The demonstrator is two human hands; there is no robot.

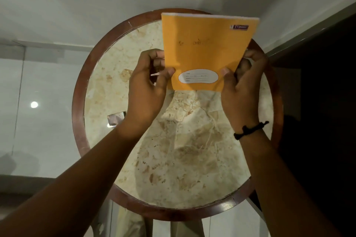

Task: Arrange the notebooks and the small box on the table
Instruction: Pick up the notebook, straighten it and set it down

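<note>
An orange notebook (207, 50) is pinched by its lower corners between the left hand (148, 86) and right hand (240, 90), rising beyond the fingers above the round marble table (192, 150). A black wristband (248, 131) circles the right wrist.

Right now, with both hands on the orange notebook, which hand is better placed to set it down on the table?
Probably the right hand: it grips the orange notebook at the edge, over bare table. The left hand holds the opposite edge.
</note>
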